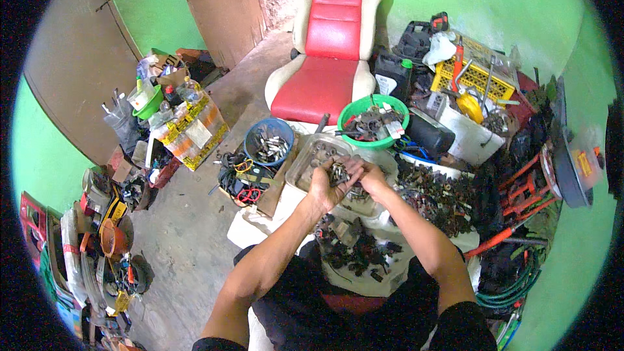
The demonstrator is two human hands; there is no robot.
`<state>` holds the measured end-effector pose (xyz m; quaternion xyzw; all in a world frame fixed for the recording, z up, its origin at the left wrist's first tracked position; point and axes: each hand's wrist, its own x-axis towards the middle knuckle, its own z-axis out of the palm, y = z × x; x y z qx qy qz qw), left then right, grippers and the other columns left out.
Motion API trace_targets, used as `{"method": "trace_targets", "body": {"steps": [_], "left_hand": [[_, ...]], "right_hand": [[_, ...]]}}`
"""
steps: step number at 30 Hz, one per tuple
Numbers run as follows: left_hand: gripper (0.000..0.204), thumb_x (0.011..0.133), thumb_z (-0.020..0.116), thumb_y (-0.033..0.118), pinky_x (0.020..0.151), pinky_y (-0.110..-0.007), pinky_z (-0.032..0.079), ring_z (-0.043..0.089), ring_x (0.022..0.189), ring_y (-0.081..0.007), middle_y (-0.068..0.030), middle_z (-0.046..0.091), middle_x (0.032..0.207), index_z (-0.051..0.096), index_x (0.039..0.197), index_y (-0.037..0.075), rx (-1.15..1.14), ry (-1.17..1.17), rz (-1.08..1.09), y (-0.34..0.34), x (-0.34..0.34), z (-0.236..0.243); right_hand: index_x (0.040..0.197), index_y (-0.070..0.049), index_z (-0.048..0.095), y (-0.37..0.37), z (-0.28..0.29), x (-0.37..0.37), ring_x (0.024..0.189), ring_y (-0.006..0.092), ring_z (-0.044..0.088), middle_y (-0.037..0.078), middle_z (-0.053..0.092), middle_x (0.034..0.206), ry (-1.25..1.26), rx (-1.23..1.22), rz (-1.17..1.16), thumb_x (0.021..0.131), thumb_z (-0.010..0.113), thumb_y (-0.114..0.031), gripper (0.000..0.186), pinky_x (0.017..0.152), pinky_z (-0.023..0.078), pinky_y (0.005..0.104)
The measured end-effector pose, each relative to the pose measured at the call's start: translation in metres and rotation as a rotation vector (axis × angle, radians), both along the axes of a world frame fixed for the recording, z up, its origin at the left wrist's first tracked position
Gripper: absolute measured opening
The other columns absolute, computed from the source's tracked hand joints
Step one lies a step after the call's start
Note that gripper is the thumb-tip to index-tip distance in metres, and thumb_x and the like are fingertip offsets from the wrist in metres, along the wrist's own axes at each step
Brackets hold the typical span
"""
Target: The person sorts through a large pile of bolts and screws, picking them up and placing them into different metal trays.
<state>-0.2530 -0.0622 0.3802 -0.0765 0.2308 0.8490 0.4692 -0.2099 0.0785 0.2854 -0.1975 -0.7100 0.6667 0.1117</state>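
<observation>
My left hand is cupped, palm up, with a small pile of metal pieces in it. My right hand is beside it at the upper right, its fingers bent near the pieces; what they pinch, if anything, is hidden. Both hands are over clear plastic trays with small grimy parts. To the left stands a blue basin of metal cylinders; behind the hands, a green basin holds dark parts. Heaps of small dark pieces lie on the work surface below and right of the hands.
A red-and-white car seat stands behind the basins. Cluttered boxes and tools are piled at the left. At the right are a yellow crate, a white container, red metal frames and coiled hoses along the green wall.
</observation>
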Motion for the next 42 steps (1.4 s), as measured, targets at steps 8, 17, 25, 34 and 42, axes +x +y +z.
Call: {"method": "trace_targets", "body": {"steps": [8, 17, 25, 34, 42], "left_hand": [[0.043, 0.097, 0.021, 0.028, 0.103, -0.046, 0.035, 0.041, 0.124, -0.0301, -0.0161, 0.043, 0.132, 0.034, 0.127, 0.000, 0.213, 0.013, 0.042, -0.002, 0.030, 0.049], [0.046, 0.096, 0.022, 0.026, 0.105, -0.041, 0.033, 0.034, 0.129, -0.0279, -0.0151, 0.038, 0.138, 0.031, 0.133, 0.000, 0.382, 0.044, -0.129, 0.048, 0.059, 0.058], [0.048, 0.096, 0.017, 0.025, 0.103, -0.038, 0.034, 0.042, 0.122, -0.0276, -0.0156, 0.048, 0.129, 0.036, 0.130, -0.002, 0.271, 0.038, -0.208, 0.093, 0.100, 0.053], [0.047, 0.088, 0.026, 0.019, 0.101, -0.037, 0.037, 0.048, 0.115, -0.0270, -0.0159, 0.050, 0.126, 0.042, 0.126, -0.003, 0.280, -0.017, -0.245, 0.127, 0.124, 0.044], [0.044, 0.093, 0.025, 0.023, 0.098, -0.036, 0.039, 0.053, 0.106, -0.0249, -0.0154, 0.051, 0.123, 0.043, 0.125, -0.003, 0.246, 0.010, -0.267, 0.134, 0.134, 0.030]], "right_hand": [[0.101, 0.002, 0.056, 0.006, 0.105, 0.054, 0.087, 0.0254, 0.060, 0.014, 0.063, 0.092, 0.135, 0.249, -0.218, 0.085, 0.055, -0.011, 0.020, 0.079, 0.045, 0.0350], [0.102, -0.003, 0.056, 0.009, 0.171, 0.134, 0.089, 0.0334, 0.058, 0.015, 0.055, 0.096, 0.424, 1.020, -0.127, 0.079, 0.062, -0.007, 0.024, 0.075, 0.047, 0.0397], [0.106, -0.004, 0.059, 0.049, 0.169, 0.169, 0.095, 0.0329, 0.058, 0.016, 0.056, 0.105, 0.242, 0.864, 0.010, 0.075, 0.068, -0.011, 0.033, 0.078, 0.049, 0.0376], [0.102, -0.002, 0.058, 0.064, 0.161, 0.187, 0.078, 0.0215, 0.056, 0.011, 0.057, 0.091, 0.243, 0.843, -0.110, 0.074, 0.066, -0.006, 0.029, 0.068, 0.045, 0.0309], [0.095, -0.002, 0.056, 0.071, 0.157, 0.197, 0.072, 0.0170, 0.055, 0.008, 0.057, 0.082, 0.182, 0.771, -0.146, 0.078, 0.065, -0.008, 0.021, 0.065, 0.044, 0.0287]]}}
